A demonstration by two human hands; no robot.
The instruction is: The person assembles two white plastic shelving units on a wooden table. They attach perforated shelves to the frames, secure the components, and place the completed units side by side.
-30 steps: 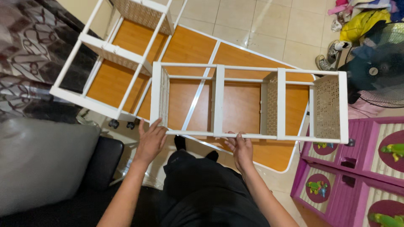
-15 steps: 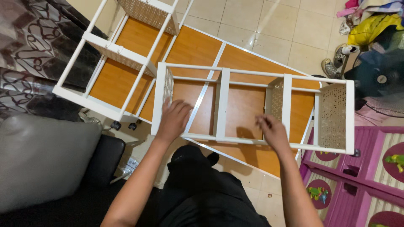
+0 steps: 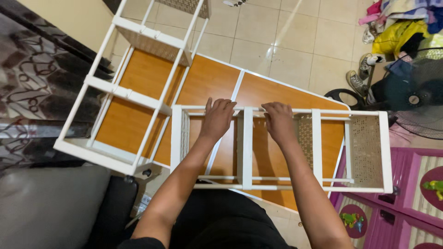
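Note:
A white shelf rack with perforated panels lies on its side in front of me, over an orange wooden board with white trim. My left hand reaches across the rack and grips its far top rail. My right hand holds the same far rail just right of the white centre upright. Both forearms stretch over the rack's near rail.
A second white rack lies at an angle to the left on the board. A grey cushion sits bottom left, a purple toy cabinet bottom right, a fan, shoes and piled clothes top right, tiled floor beyond.
Both hands left the rack's near rail, reached across it and took hold of the far rail. The view has tilted, so the rack sits lower in the frame.

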